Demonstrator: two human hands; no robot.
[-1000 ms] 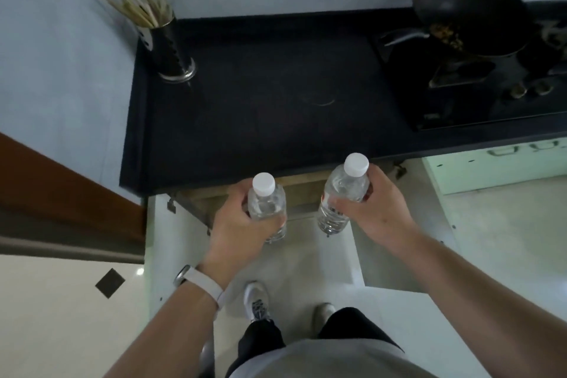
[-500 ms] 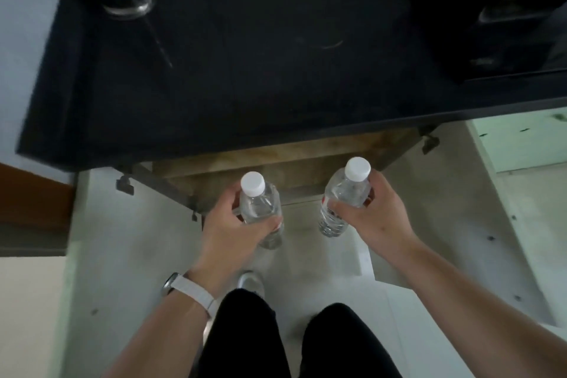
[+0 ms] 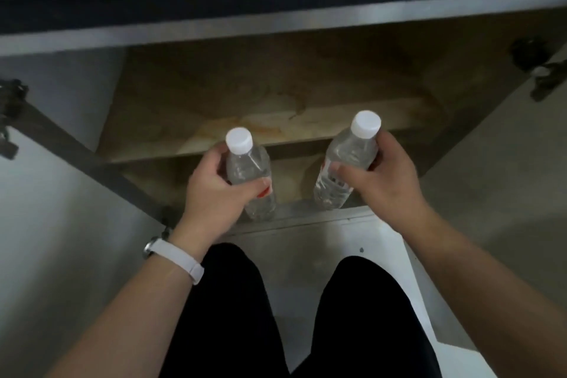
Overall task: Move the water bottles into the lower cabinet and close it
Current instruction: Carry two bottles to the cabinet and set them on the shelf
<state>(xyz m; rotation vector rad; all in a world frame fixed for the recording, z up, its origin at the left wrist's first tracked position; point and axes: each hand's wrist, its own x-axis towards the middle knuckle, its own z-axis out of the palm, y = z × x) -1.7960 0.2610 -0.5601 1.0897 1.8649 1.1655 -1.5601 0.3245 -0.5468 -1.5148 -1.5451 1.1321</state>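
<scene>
I hold two clear plastic water bottles with white caps, both upright, in front of the open lower cabinet. My left hand grips the left bottle around its middle. My right hand grips the right bottle the same way. Both bottles hang at the cabinet's front edge, just below its stained wooden shelf, with their bases over the bottom opening. Each bottle shows a bit of red label.
The dark countertop edge runs overhead. The left cabinet door and the right cabinet door stand swung open, hinges visible. My black-trousered knees are bent below, over pale floor.
The view has dropped low and close to the cabinet; the counter's top has gone out of sight. Both hands carried the bottles down and forward to the cabinet opening.
</scene>
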